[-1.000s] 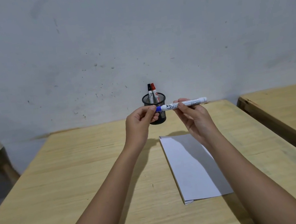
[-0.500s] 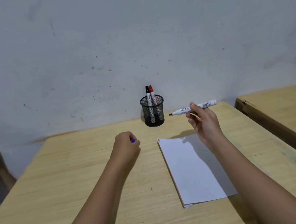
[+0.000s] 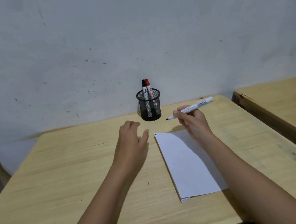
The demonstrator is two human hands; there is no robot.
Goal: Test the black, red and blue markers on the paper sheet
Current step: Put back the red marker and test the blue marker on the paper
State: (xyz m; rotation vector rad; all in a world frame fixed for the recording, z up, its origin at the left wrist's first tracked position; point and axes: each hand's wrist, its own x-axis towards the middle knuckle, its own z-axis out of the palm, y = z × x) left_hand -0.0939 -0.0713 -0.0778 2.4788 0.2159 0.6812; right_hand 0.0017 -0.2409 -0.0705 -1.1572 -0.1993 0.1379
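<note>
The uncapped marker (image 3: 192, 108) with a white barrel lies slanted just right of centre, dark tip pointing lower left. Black marker (image 3: 145, 93) and red marker (image 3: 149, 91) stand capped, upright, at centre. The white paper sheet (image 3: 186, 165) lies flat, lower centre-right

The table (image 3: 67, 178) is pale, matt wood with visible grain. The pen cup (image 3: 149, 105) is black wire mesh. The paper sheet (image 3: 186, 165) looks smooth, matt white.
</note>
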